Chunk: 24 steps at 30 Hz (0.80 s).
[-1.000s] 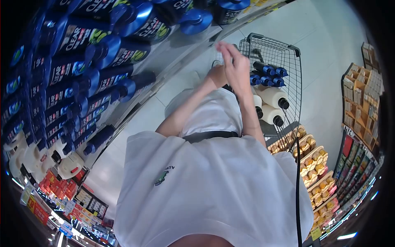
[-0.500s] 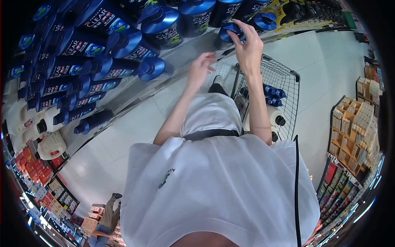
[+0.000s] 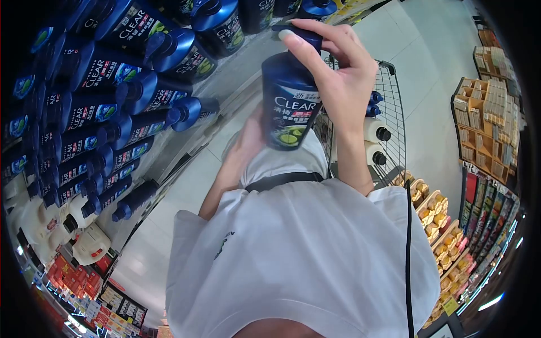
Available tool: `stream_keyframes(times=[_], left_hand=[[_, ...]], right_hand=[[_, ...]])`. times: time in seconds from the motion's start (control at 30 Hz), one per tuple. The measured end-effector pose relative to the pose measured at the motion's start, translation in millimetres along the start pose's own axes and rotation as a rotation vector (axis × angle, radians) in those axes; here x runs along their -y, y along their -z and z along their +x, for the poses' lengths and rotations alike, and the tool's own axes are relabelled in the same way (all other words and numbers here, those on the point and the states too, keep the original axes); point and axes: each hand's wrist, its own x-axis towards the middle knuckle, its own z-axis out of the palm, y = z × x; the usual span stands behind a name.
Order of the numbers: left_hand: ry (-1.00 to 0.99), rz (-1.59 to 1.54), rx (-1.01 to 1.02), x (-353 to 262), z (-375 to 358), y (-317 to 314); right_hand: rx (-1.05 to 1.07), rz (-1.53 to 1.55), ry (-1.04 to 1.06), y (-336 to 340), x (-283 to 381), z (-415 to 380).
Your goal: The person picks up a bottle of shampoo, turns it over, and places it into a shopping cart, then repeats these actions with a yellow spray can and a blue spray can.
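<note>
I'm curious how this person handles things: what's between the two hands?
A CLEAR bottle lies between the left hand and the right hand, as the head view shows.

A dark blue CLEAR pump bottle (image 3: 290, 107) is held roughly upright at its pump head by the right hand (image 3: 338, 62), its label with green fruit slices turned to the camera. The left hand (image 3: 251, 138), blurred, is partly hidden by the bottle's lower body; whether contact is made cannot be told. On the left, a shelf (image 3: 228, 84) is packed with rows of blue CLEAR bottles (image 3: 101, 112). Beyond the right forearm, blue-capped bottles (image 3: 373, 104) and cream bottles with black caps (image 3: 375, 131) are carried in a wire shopping cart (image 3: 399, 101).
</note>
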Motion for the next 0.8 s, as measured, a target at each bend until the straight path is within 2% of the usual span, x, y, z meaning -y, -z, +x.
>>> stream_keyframes(times=[0.07,0.13,0.3,0.53,0.8], left_hand=[[0.077,0.033,0.020,3.3,-11.0,-0.8],[0.122,0.034,0.006,5.5,-19.7,-1.6],[0.144,-0.024,-0.062,8.8,-37.2,1.9],[0.131,-0.045,-0.112,26.8,-42.1,29.1],[0.144,-0.073,-0.131,26.3,-42.6,31.6]], right_hand=[[0.097,0.304,-0.370,-7.3,-16.4,-3.6],[0.294,0.566,-0.645,-3.5,-26.9,-3.0],[0.429,0.899,-0.777,-18.9,-58.9,-19.1],[0.445,0.888,-0.888,-37.1,-63.4,-37.3],[0.401,0.928,-0.889,-40.5,-63.2,-39.6]])
